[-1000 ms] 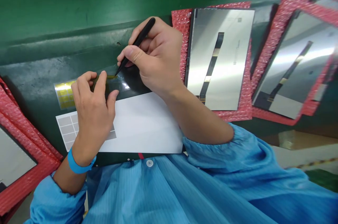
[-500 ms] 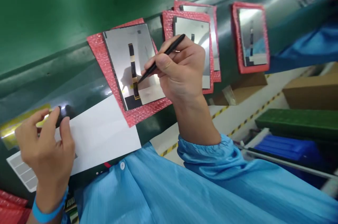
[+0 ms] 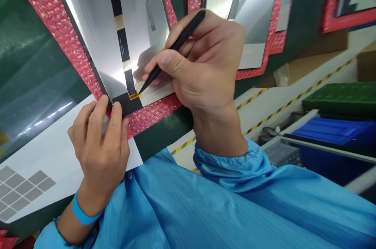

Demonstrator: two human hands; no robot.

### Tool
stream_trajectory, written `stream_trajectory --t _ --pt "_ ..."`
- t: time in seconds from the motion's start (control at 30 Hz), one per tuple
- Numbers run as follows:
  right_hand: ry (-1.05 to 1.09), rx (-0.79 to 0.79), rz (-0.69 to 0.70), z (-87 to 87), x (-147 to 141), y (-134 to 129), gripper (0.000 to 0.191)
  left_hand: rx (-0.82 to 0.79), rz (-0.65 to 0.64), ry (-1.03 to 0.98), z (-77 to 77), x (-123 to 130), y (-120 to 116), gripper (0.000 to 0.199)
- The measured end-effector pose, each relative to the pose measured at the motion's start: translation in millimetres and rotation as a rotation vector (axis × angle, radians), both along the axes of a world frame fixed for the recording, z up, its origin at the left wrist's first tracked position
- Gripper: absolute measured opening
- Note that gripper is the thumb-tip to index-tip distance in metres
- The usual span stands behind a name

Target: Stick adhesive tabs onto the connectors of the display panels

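My right hand grips a slim black pen-like pointed tool. Its tip meets the yellow-edged lower end of a dark ribbon cable on a silver-backed display panel. The panel lies on pink bubble wrap, with a black patch at its lower left corner. At that corner rest the fingertips of my left hand, bent and slightly apart. I cannot see anything held in them, though the undersides of the fingers are hidden.
A white sheet with grey squares lies left on the dark green table. More panels on pink wrap are to the right. Beyond the table edge are a blue bin, a green object and cardboard boxes.
My left hand has moved right, from above the white sheet to the panel's lower left corner. The tool tip has shifted down to the cable's lower end. The view is closer.
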State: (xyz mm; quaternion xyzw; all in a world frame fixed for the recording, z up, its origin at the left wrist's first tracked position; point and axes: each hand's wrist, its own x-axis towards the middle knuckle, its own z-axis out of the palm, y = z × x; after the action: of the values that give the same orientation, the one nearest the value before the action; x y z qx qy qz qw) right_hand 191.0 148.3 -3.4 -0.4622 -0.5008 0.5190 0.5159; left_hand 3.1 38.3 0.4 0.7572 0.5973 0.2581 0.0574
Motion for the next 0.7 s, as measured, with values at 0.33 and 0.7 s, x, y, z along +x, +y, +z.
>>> stream_trajectory --t 0.33,0.7 --pt "0.011 -0.003 -0.015 1.3 0.0 -1.2 0.034 -0.017 -0.016 0.021 4.5 0.6 0.2 0.045" --pt "-0.043 -0.003 -0.042 7.1 -2.7 -0.1 0.048 0.031 -0.043 0.011 2.0 -1.4 1.3 0.045"
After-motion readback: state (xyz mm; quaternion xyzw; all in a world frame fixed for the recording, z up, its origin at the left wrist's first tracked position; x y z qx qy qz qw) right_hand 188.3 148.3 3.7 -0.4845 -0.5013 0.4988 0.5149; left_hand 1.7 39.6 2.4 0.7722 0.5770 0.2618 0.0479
